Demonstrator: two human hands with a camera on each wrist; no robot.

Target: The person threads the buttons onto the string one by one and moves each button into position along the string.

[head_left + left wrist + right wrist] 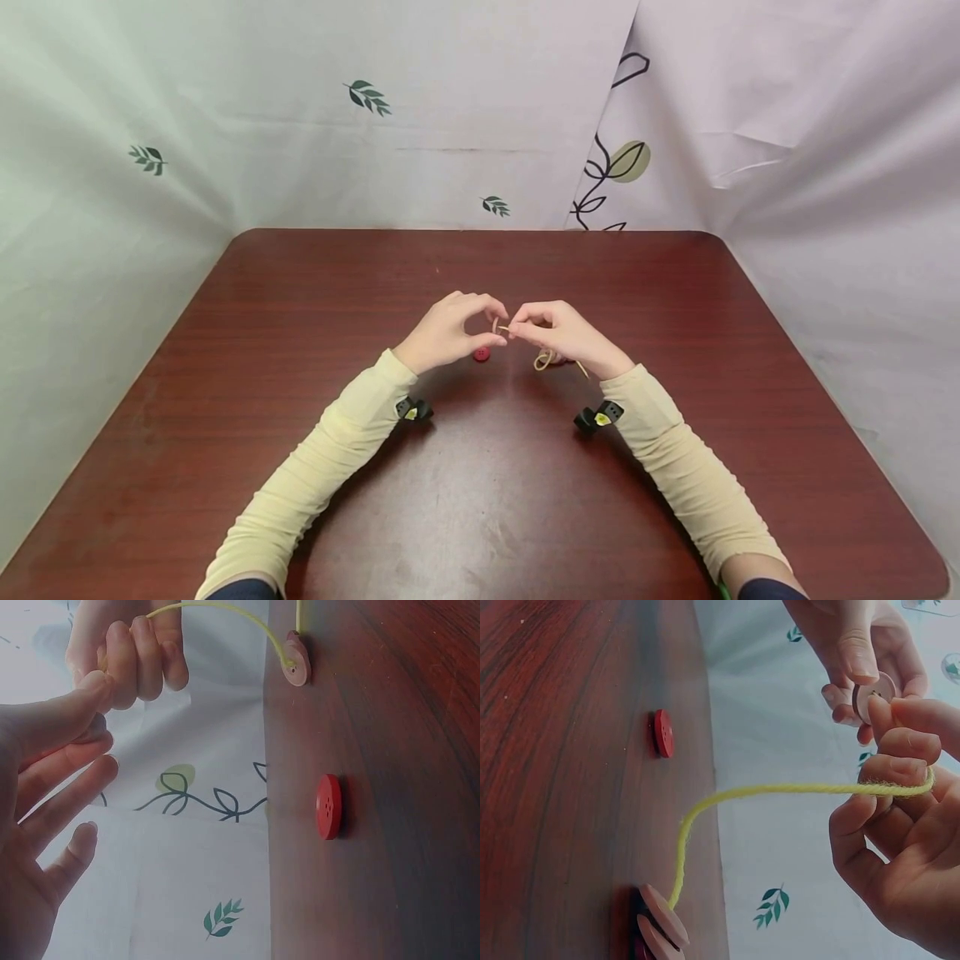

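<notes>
My left hand (444, 332) pinches a pale pinkish-brown button (863, 703) by its edge, between thumb and fingertips. Close against it, my right hand (564, 332) pinches a yellow yarn (780, 788) near its end, fingertips right at the button's holes. From the right hand's curled fingers the yarn runs down to several buttons (664, 919) strung on it, pinkish ones among them, low on the table. One strung pinkish button (298, 664) also shows in the left wrist view. A red button (328, 807) with small holes lies apart, below the left hand.
The dark reddish-brown table (480, 517) has rounded far corners. White cloth (465, 50) printed with leaves hangs behind it and along both sides. Each forearm wears a pale yellow sleeve (322, 467) and a black wrist camera (414, 409).
</notes>
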